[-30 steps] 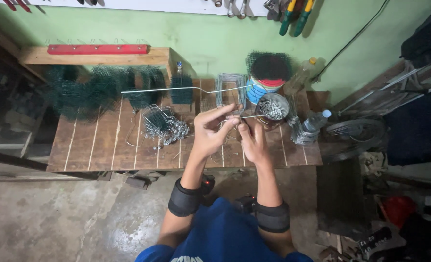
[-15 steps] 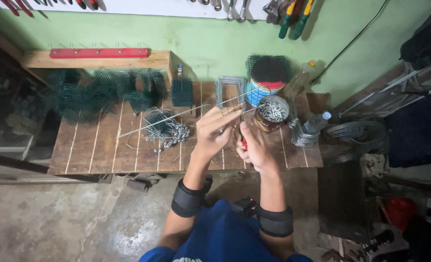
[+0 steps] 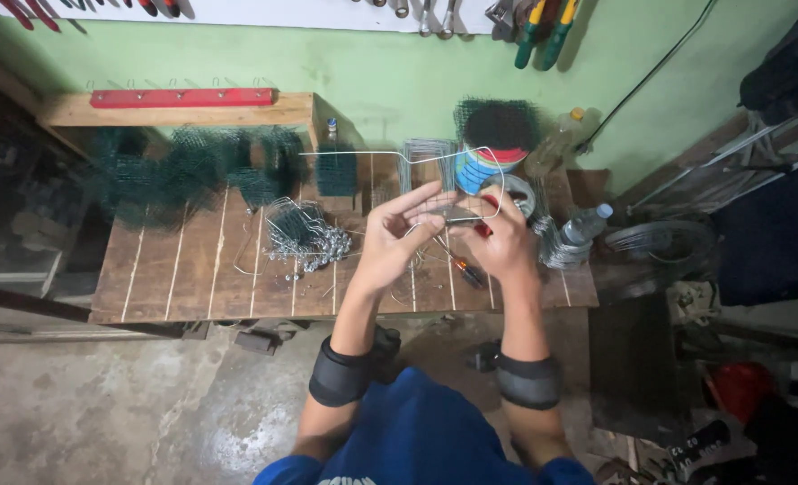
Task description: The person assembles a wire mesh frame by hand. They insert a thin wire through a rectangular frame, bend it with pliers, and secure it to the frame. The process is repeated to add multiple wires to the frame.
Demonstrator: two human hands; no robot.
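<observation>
Over a slatted wooden workbench (image 3: pixel 192 278), my left hand (image 3: pixel 397 235) and my right hand (image 3: pixel 505 241) are held close together. A thin steel wire (image 3: pixel 363 153) runs from my fingers up and left in a long straight leg, and curves in a loop to the right above my right hand. My left fingers pinch the wire near its bend. My right hand grips a red-handled tool, probably pliers (image 3: pixel 482 228), at the wire. A screwdriver (image 3: pixel 462 269) lies on the bench under my hands.
A pile of bent wire pieces (image 3: pixel 305 235) lies left of my hands. Dark green mesh (image 3: pixel 183 171) sits at the back left. A striped can (image 3: pixel 489 166), a wire coil (image 3: pixel 556 247), a plastic bottle (image 3: pixel 588 224) stand right. Tools hang on the green wall.
The wire has swung: its long leg lay low across the bench, and now it points up and left with a curved loop at the right. My hands dropped slightly toward me.
</observation>
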